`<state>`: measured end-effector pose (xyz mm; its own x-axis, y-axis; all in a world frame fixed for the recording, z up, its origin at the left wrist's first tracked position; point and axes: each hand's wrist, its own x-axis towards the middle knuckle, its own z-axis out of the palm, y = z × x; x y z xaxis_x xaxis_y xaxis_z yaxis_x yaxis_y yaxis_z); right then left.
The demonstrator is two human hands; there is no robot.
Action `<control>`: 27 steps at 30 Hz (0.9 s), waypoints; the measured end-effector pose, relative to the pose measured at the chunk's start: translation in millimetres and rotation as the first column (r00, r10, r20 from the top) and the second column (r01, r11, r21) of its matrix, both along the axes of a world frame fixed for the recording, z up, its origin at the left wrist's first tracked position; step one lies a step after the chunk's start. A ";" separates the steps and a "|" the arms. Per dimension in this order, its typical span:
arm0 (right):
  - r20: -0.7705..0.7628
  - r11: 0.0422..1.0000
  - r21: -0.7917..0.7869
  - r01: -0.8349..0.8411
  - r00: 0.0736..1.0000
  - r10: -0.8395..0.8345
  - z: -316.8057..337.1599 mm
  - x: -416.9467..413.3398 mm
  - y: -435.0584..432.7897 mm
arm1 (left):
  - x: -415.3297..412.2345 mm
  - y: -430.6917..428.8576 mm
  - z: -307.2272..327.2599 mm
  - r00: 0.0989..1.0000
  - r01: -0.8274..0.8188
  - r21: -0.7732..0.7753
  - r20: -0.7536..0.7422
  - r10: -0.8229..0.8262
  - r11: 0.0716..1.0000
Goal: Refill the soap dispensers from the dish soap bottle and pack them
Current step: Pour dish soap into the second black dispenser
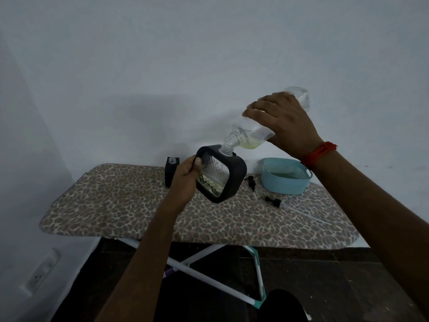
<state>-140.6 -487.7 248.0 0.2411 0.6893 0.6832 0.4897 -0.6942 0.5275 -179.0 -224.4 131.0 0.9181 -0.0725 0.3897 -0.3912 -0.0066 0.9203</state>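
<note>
My left hand grips a square soap dispenser with a black frame and patterned clear glass, tilted above the board. Some yellowish liquid sits in its lower corner. My right hand holds the clear dish soap bottle tipped down, its threaded neck set in the dispenser's top opening. A little pale yellow soap lies near the bottle's shoulder. A second black dispenser stands uncapped behind my left hand. Two black pump heads with tubes lie on the board.
The ironing board has a leopard-print cover and stands against a white wall. A light blue plastic basket sits at its back right. The board's white legs and a dark floor show below. A wall socket is at lower left.
</note>
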 end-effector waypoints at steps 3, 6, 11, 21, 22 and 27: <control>0.003 1.000 -0.004 0.001 1.000 -0.001 0.4 0.1 0.0 | -1.4 -0.5 0.2 1.000 0.000 0.003 -0.003 0.000 1.000; 0.013 1.000 -0.010 0.005 1.000 -0.005 0.5 -0.1 -0.8 | -2.1 -1.0 0.1 1.000 0.002 -0.004 -0.005 -0.002 1.000; 0.019 1.000 -0.023 0.007 1.000 -0.006 -0.5 -1.6 -2.1 | -5.3 -2.5 1.6 1.000 0.023 -0.009 -0.011 -0.023 1.000; 0.039 0.997 -0.074 0.024 0.999 -0.021 2.3 -1.3 -1.3 | -6.0 -2.7 -1.3 0.999 -0.003 -0.029 -0.044 0.002 1.000; 0.040 0.997 -0.078 0.019 0.999 -0.016 2.3 -1.4 -1.2 | -5.3 -2.4 -3.0 0.999 -0.006 -0.031 -0.049 0.004 1.000; 0.036 0.996 -0.093 0.003 0.999 0.000 2.6 -2.3 -0.8 | -3.3 -3.3 -8.5 0.998 -0.024 -0.024 -0.063 0.022 0.999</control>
